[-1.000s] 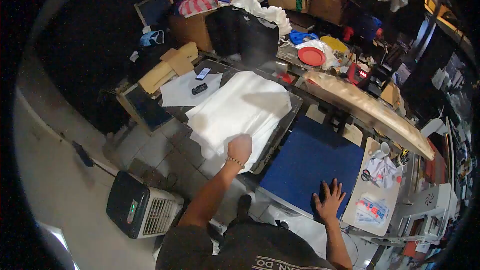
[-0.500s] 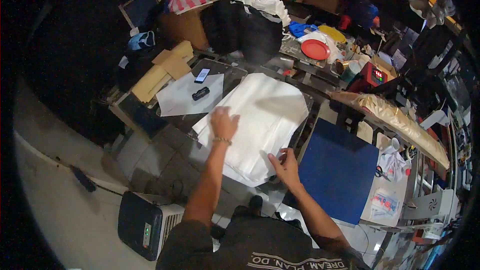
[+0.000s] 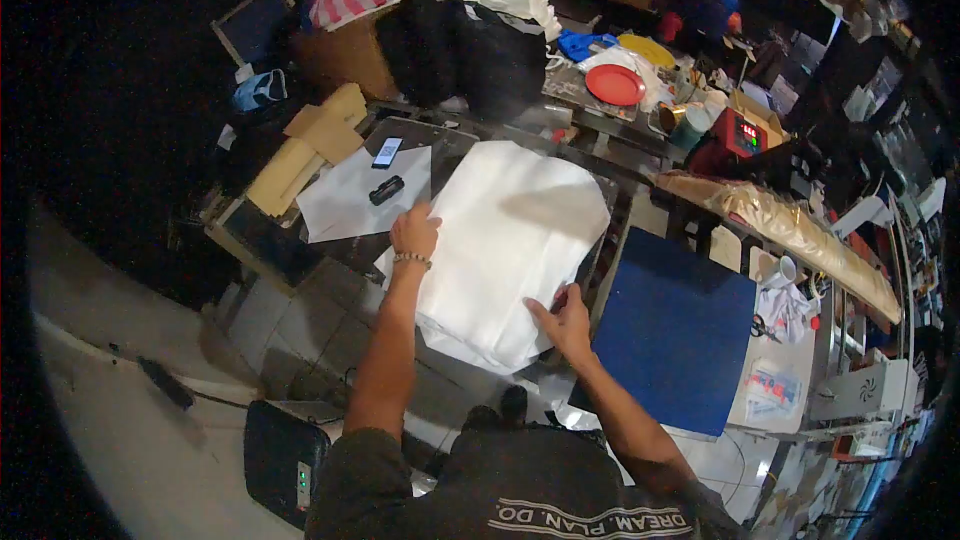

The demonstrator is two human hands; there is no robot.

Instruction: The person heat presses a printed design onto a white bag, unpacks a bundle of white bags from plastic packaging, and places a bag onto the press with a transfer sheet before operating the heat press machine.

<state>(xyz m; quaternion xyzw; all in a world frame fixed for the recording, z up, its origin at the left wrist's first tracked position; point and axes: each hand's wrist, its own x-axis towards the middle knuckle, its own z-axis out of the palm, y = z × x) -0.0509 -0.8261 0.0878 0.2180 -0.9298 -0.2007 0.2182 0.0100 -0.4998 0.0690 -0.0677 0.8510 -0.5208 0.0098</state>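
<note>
A stack of large white sheets (image 3: 510, 230) lies on a dark worktop in front of me; whether they are paper or cloth I cannot tell. My left hand (image 3: 414, 233), with a beaded bracelet at its wrist, is closed on the left edge of the stack, fingers bent at the border. At the lower right edge, my right hand (image 3: 566, 322) has its thumb on top of the sheets and its other fingers curled at the side. The fingers' undersides are hidden. Left of the stack, a phone (image 3: 387, 152) and a small black object (image 3: 386, 190) rest on a white paper (image 3: 340, 195).
A blue flat board (image 3: 675, 330) stands close on the right, with scissors (image 3: 765, 328) beyond it. Folded cardboard (image 3: 305, 150) lies at the left. Behind are a red plate (image 3: 615, 85) and a red box with a lit display (image 3: 742, 132). A black-topped appliance (image 3: 285, 460) stands lower left.
My left hand has gone from lying over the top of the sheets to their left edge. My right hand stays at the right edge. The view has shifted slightly.
</note>
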